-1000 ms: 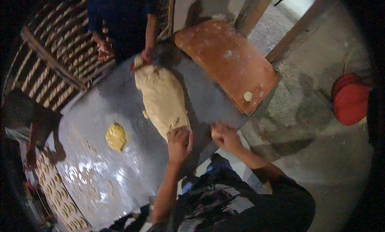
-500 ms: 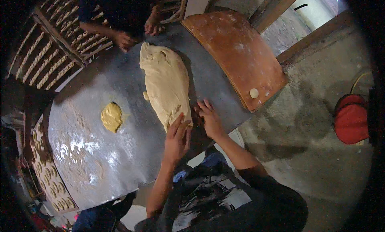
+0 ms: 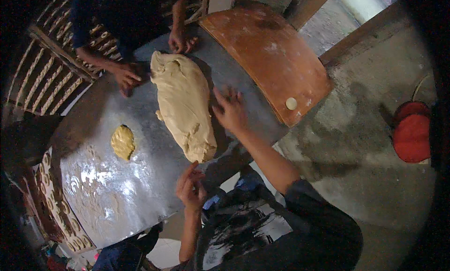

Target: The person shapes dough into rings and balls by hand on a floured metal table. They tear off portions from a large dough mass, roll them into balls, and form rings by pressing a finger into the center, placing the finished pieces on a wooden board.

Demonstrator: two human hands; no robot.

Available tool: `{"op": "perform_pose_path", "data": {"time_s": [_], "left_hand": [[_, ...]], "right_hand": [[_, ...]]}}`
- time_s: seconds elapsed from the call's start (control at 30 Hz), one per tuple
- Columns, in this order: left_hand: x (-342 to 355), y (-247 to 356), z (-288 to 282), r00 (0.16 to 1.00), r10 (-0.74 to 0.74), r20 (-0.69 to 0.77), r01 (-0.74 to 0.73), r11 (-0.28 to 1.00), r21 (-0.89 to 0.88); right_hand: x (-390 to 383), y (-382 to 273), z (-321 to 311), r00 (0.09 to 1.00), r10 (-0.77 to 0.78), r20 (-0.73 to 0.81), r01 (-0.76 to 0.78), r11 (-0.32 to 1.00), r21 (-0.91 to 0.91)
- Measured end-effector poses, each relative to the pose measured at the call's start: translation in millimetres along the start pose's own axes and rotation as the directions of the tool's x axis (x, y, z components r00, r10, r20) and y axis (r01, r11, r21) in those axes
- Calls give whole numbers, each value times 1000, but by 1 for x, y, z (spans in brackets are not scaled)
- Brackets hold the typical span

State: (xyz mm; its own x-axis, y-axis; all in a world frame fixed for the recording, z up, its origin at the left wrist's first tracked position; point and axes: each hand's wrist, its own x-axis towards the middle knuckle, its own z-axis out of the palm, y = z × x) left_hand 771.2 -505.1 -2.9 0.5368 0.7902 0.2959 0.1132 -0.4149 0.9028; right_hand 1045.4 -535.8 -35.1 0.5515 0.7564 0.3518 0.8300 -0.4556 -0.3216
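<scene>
A long, thick slab of pale dough [image 3: 184, 107] lies lengthwise on the grey metal table [image 3: 140, 93]. At its near end is my left hand [image 3: 191, 186], fingers loosely bent and apart, with one fingertip close to the dough's tip; whether it touches I cannot tell. My right hand [image 3: 230, 110] is spread open beside the dough's right flank, its fingers slightly blurred and holding nothing. To the left of the dough sits a small yellow lump [image 3: 123, 142], soft and shiny.
Across the table, a co-worker's hands [image 3: 126, 77] flank the dough's far end. A flour-dusted brown board [image 3: 272, 55] lies at the right, bearing a small pale disc [image 3: 291, 103]. Racks of shaped dough [image 3: 51, 74] stand far left; a tray of ring-shaped pieces [image 3: 63, 210] is along the left edge.
My left hand has drawn back off the dough's near end. My right hand has moved farther along its right side. The co-worker's hands have moved apart, and the view has shifted slightly.
</scene>
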Motion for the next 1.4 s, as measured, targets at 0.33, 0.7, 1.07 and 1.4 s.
{"op": "perform_pose_path", "data": {"time_s": [0.33, 0.7, 1.07, 1.4], "left_hand": [[0, 11, -16, 999, 36, -7, -31, 935, 354], [62, 22, 68, 868, -497, 3, 372, 653, 660], [11, 78, 78, 824, -559, -91, 498, 637, 589], [22, 153, 84, 732, 220, 645, -515, 799, 312]], "right_hand": [[14, 24, -17, 964, 91, -248, -20, 961, 276], [85, 41, -99, 978, 102, -180, 6, 855, 518], [-93, 51, -127, 842, 287, 457, -509, 705, 494], [-140, -39, -33, 186, -71, 980, -660, -748, 71]]}}
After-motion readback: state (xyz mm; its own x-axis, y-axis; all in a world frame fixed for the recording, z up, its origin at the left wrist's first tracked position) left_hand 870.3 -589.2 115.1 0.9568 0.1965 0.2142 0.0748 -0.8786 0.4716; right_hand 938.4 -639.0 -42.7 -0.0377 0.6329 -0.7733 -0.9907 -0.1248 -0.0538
